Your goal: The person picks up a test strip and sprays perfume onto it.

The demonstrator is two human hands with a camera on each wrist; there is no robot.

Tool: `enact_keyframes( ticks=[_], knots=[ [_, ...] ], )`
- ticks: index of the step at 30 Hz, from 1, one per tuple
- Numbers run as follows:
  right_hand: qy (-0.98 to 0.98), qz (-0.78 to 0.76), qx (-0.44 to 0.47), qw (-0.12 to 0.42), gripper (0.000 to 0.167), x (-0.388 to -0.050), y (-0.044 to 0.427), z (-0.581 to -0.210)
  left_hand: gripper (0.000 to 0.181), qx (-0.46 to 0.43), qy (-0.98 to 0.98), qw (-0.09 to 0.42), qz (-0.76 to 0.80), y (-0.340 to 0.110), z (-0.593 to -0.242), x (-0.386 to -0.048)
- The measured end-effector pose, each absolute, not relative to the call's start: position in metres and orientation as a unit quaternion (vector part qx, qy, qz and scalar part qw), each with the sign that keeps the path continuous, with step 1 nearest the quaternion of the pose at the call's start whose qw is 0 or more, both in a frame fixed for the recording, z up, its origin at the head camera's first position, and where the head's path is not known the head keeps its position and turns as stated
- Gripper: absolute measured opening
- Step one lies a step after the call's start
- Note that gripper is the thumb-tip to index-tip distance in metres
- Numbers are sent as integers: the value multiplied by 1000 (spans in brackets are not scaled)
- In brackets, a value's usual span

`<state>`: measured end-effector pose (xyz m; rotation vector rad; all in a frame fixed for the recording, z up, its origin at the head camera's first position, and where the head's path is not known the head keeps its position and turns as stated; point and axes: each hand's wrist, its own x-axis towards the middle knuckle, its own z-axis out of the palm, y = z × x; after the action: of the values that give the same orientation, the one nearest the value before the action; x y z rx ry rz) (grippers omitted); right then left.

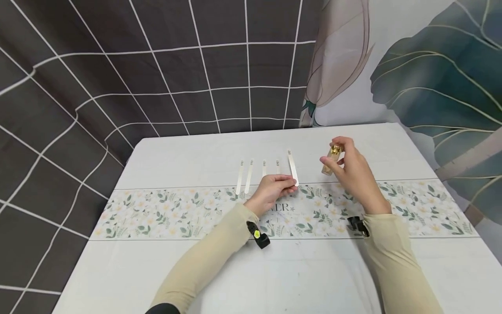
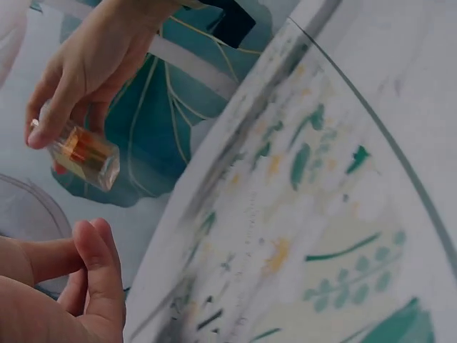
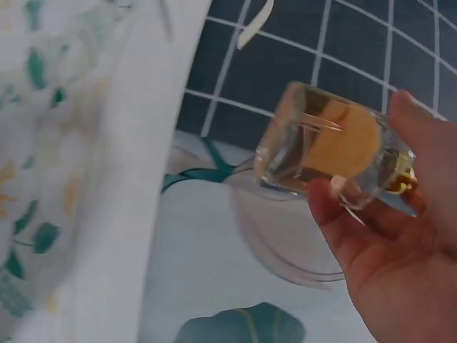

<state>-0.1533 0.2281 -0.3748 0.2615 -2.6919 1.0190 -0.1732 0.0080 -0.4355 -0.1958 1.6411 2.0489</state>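
Note:
In the head view my left hand (image 1: 269, 192) pinches the lower end of a white paper test strip (image 1: 292, 165), which points up and away from me. My right hand (image 1: 356, 176) grips a small clear glass perfume bottle (image 1: 327, 167) by its gold-coloured neck, to the right of the strip. The right wrist view shows the bottle's thick square glass (image 3: 285, 143) and amber-looking contents, with fingers and thumb round its top end. From the left wrist, the bottle (image 2: 100, 161) hangs tilted, apart from my left fingertips (image 2: 89, 239).
Several more white strips (image 1: 240, 178) lie in a row left of the held one, partly behind my left hand. A floral printed band (image 1: 157, 213) crosses the white-covered table (image 1: 298, 279). Behind it hang a dark grid-patterned cloth (image 1: 219, 69) and a leaf-print curtain (image 1: 431, 83).

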Motion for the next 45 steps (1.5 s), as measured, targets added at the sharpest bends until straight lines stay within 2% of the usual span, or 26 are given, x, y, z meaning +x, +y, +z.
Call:
enact_keyframes(
  ticks=[7, 20, 33, 39, 45],
  knots=[
    [-935, 330, 110, 65, 60, -161, 232, -390, 17, -66, 609, 260, 746, 15, -443, -172],
    [-938, 320, 132, -16, 58, -167, 219, -403, 7, -85, 622, 236, 742, 18, -451, -173],
    [-945, 295, 137, -33, 54, -166, 216, -407, 12, -105, 628, 259, 726, 21, -443, -172],
    [-948, 286, 137, -41, 54, -165, 216, -406, 8, -106, 611, 281, 733, 22, -441, -170],
    [-947, 286, 134, -49, 60, -165, 215, -408, 24, -88, 608, 292, 733, 20, -436, -164]
  ],
)
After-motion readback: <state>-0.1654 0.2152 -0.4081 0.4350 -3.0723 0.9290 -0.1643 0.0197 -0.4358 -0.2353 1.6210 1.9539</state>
